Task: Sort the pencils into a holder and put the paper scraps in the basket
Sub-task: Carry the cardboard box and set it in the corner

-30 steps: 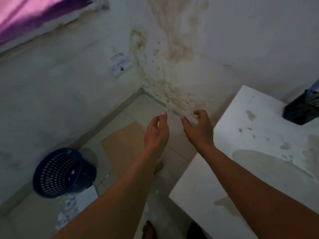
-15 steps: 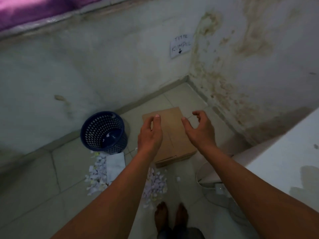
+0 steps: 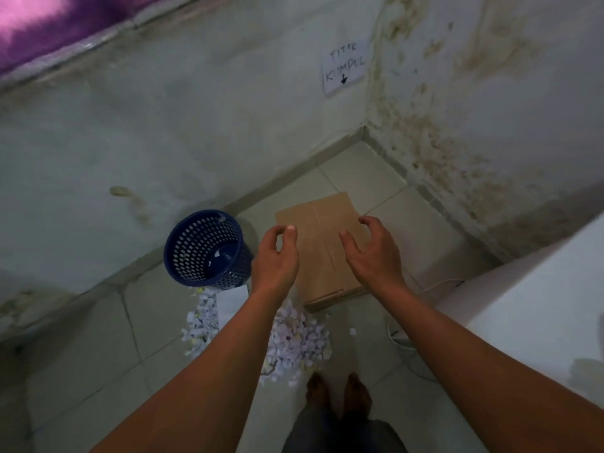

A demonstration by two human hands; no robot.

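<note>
Both hands hang over the floor holding nothing, the left hand (image 3: 276, 259) loosely curled, the right hand (image 3: 372, 256) with fingers spread and bent above the cardboard sheet (image 3: 322, 253). The paper scraps (image 3: 297, 341) lie on the tiles at 6 o'clock from the left hand, partly under its forearm, in a band running from 10 to 4 o'clock. The band starts at the foot of the blue basket (image 3: 200, 213), which stands at 9 o'clock from the left hand. The left hand looks nearer to both. No pencils or holder are in view.
</note>
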